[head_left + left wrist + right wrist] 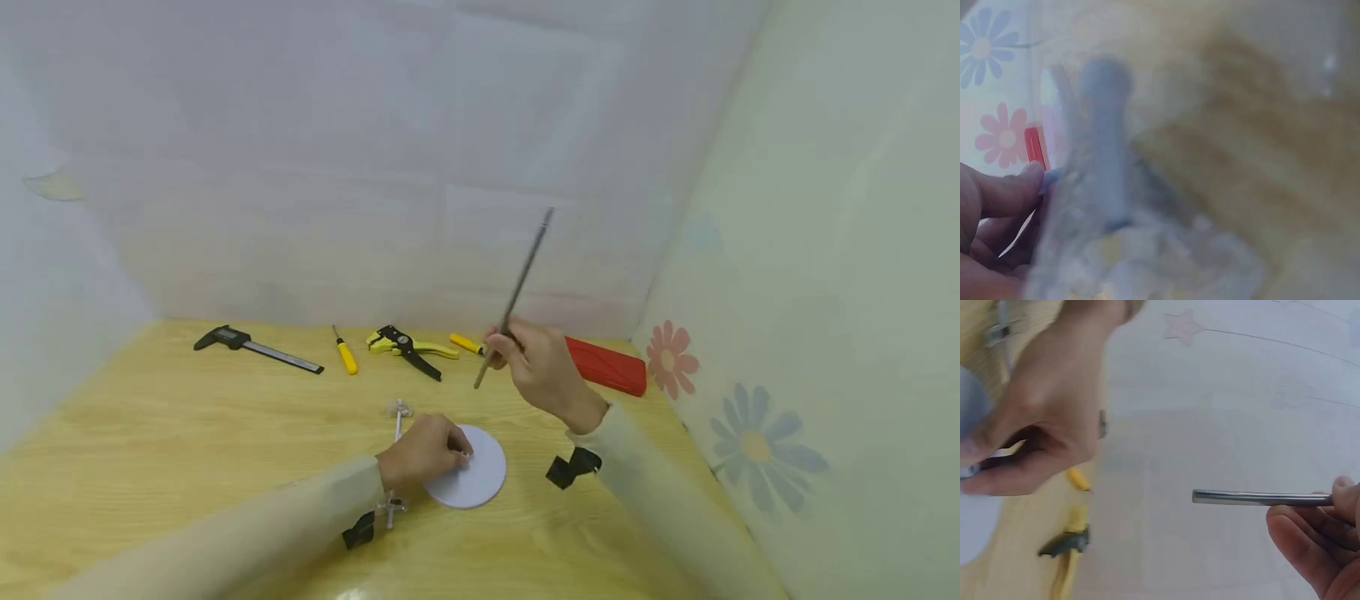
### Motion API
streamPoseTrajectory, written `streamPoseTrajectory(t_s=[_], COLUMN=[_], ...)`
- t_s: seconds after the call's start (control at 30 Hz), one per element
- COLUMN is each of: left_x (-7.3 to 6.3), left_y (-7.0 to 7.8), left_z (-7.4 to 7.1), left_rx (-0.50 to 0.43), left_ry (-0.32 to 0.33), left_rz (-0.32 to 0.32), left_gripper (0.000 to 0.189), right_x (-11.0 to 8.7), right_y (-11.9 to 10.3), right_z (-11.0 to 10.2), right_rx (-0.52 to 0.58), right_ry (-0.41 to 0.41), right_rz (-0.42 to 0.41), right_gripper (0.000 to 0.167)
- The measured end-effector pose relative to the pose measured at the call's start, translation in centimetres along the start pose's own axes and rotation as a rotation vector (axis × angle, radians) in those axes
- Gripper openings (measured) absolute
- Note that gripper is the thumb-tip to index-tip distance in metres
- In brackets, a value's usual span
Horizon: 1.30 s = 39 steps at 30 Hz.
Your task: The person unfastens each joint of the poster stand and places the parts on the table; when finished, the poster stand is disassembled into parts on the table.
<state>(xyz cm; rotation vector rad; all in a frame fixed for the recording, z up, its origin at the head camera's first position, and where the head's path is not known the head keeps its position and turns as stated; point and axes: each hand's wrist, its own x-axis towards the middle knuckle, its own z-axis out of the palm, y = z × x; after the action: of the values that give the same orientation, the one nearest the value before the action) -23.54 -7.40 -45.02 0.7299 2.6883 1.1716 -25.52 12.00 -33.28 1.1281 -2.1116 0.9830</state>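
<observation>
My right hand holds a slim metal rod slantwise above the table, its upper end leaning right. The bright metal end of the rod stands out past the fingers in the right wrist view. With thumb and fingers my left hand pinches a small pale piece at the middle of a round white disc. Most of that piece is hidden by the fingers. Beside the left wrist is a white stick with a clear plastic end, partly covered by the hand and sleeve.
Along the back of the wooden table lie a digital caliper, a yellow-handled screwdriver, yellow and black wire strippers and another yellow handle. A red case lies behind the right hand, near the flowered wall.
</observation>
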Motion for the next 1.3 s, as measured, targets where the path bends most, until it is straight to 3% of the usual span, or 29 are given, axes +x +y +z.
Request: streamPoseTrajectory(t_s=[0.1,0.17,0.27,0.43,0.67,1.03,1.3], left_x=[0.2,0.3,0.2,-0.1,0.3,0.5,0.5], left_y=[-0.1,-0.1,0.0,0.4,0.8,0.0,-0.4], left_z=[-0.4,-0.4,-0.2,-0.2,-0.9,-0.7,-0.5], left_rx=[0.013,0.006,-0.003,0.008,0.008,-0.037,-0.031], left_ry=[-0.024,-0.038,-0.041,-0.022,0.012,-0.013,0.019], left_rz=[-0.018,-0.022,-0.019,-0.023,-0.005,-0.091,-0.071], left_gripper=[0.009,0.010,0.012,0.012,0.009,0.006,0.008], right_x=[0.2,-0.7,-2.1,-2.6,-2.0,-2.2,-2.8], right_y=[0.3,0.6,1.0,1.0,1.4,2.5,3.5], right_z=[0.5,1.4,2.4,2.9,2.3,1.6,1.0], right_rx=[0.017,0.042,0.102,0.170,0.172,0.187,0.187], right_ry=[-0.130,-0.155,-0.149,-0.159,-0.131,-0.155,-0.165], right_rz=[0.080,0.131,0.194,0.208,0.235,0.350,0.397], right_gripper=[0.019,0.018,0.018,0.022,0.019,0.018,0.020])
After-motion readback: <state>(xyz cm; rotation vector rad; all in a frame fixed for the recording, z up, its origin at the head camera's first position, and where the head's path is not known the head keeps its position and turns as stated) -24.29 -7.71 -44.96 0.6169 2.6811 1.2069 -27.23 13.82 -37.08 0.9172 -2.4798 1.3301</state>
